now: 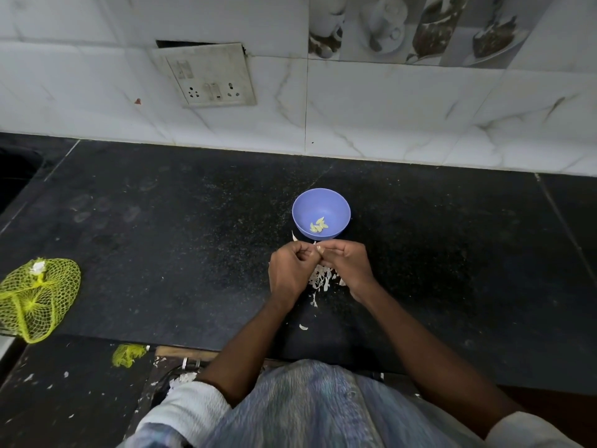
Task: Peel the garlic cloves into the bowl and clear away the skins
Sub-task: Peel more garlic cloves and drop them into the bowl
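My hands together just near of blue bowl: left hand and right hand pinching something tiny between fingertips, presumably clove; too small to confirm. Peeled cloves in bowl. Skins piled on counter beneath hands, so dropping there, I judge.

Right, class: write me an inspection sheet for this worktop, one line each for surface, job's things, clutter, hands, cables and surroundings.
Surface: dark stone counter, speckled and smudged.
Job's things: blue bowl holding a few peeled cloves; pile of skins on the counter under the hands.
Clutter: yellow net bag at left edge; net scrap below it.
Hands: left hand and right hand meet fingertip to fingertip, pinching something small; the item itself is hidden.
Cables: nothing seen.
Surroundings: marbled wall tiles; loose socket plate.
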